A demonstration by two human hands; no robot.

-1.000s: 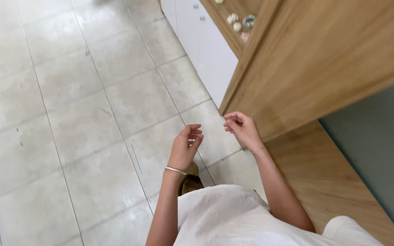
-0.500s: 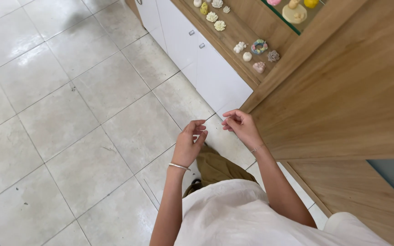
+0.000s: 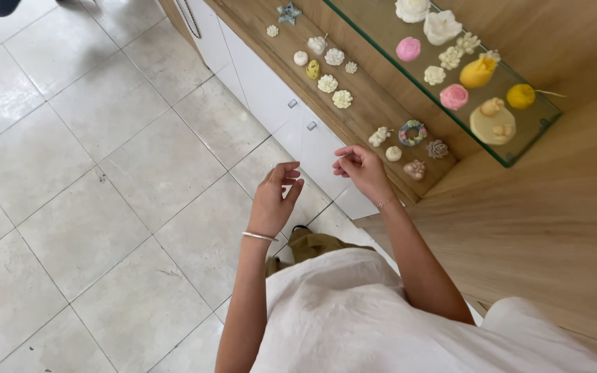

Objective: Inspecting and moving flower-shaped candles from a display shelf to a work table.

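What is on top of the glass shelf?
On the glass shelf stand small shaped candles: white flowers, pink ones, a yellow one and a cream round one. The shelf's far end is out of view.

View: one head camera, worn by the person.
Facing: steeply down and forward, over the white shirt (image 3: 381,318).
Tilt: frame is rolled, so the floor (image 3: 91,173) tile lines and the shelf (image 3: 374,103) run diagonally.
Near: both forearms and hands sit mid-frame, close; left hand (image 3: 276,200), right hand (image 3: 361,166).
Far: shelf and glass shelf (image 3: 519,138) fill the upper right, a little beyond the hands; floor takes the left half.
Shared: nothing, single view.
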